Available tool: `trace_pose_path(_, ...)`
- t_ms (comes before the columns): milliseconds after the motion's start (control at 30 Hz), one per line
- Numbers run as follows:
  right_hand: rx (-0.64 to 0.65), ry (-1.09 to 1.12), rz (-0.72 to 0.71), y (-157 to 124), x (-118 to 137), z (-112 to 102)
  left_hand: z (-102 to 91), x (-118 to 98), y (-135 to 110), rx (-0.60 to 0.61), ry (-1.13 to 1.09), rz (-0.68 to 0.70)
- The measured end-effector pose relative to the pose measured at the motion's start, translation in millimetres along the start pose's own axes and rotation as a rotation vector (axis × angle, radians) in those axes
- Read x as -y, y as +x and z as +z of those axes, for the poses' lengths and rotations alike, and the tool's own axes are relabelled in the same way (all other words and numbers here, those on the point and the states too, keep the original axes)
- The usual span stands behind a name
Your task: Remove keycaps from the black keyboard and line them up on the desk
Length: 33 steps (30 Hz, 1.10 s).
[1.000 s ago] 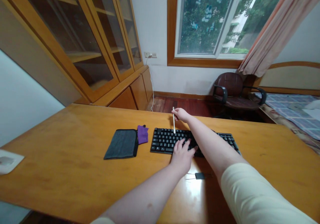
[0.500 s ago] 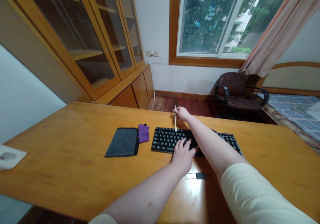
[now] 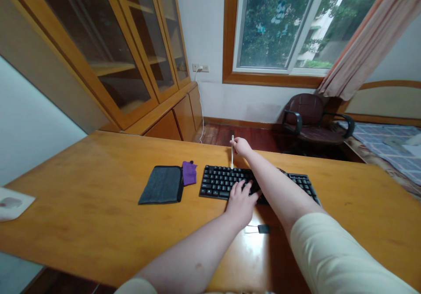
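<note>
A black keyboard (image 3: 215, 182) lies on the wooden desk. My left hand (image 3: 240, 202) rests on its middle keys, fingers spread, with nothing held. Over the keyboard's far edge, my right hand (image 3: 241, 147) pinches a slim white brush (image 3: 232, 157), shaped like a toothbrush, close to its upper end. The brush stands nearly upright, its lower tip at the top row of keys. My right forearm crosses above the keyboard and hides part of its right half.
Left of the keyboard are a purple cloth (image 3: 189, 173) and a dark grey zipped pouch (image 3: 161, 185). A small black tag-like piece (image 3: 263, 229) lies nearer me. At the desk's left edge is a white item (image 3: 15, 204). A chair (image 3: 305, 118) stands beyond the desk.
My right hand and the brush have shifted very slightly; the brush tip stays at the keyboard's top row. My left hand keeps its place on the keys.
</note>
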State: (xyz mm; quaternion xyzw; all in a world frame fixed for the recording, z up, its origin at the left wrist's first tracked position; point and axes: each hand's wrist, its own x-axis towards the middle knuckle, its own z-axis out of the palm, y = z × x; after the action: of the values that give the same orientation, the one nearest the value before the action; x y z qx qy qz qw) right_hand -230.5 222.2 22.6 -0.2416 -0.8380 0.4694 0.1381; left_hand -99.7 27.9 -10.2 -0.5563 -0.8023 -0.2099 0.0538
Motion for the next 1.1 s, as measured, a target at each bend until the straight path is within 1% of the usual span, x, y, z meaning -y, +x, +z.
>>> trace_pose_path(100,-0.108,0.041,-0.013,5,8,-6,0.2,0,0,0.003,-0.001,-0.001)
trace_pose_path(167,-0.116,0.083,-0.029,6,17,-1,1.0,1,0,0.005,0.006,0.000)
trace_pose_path(233,-0.074,0.123,-0.045,5,26,14,2.6,2,0,0.002,0.021,0.007)
trace_pose_path(367,0.029,0.168,-0.035,-1,38,50,7.3,2,1,-0.026,0.057,0.024)
trace_pose_path(467,0.048,0.173,-0.014,-2,40,63,9.5,1,1,-0.042,0.082,0.024)
trace_pose_path(633,-0.042,0.167,-0.039,1,40,54,7.3,0,2,-0.037,0.077,0.021)
trace_pose_path(733,0.001,0.164,-0.066,-1,42,53,6.9,0,1,-0.026,0.061,0.021)
trace_pose_path(833,0.047,0.165,-0.083,-4,45,55,8.9,0,1,-0.041,0.056,0.008)
trace_pose_path(1000,-0.071,0.200,-0.078,-6,51,48,10.6,1,1,-0.044,0.054,0.019)
trace_pose_path(1100,-0.095,0.239,-0.065,-11,56,44,10.7,2,1,-0.049,0.059,0.026)
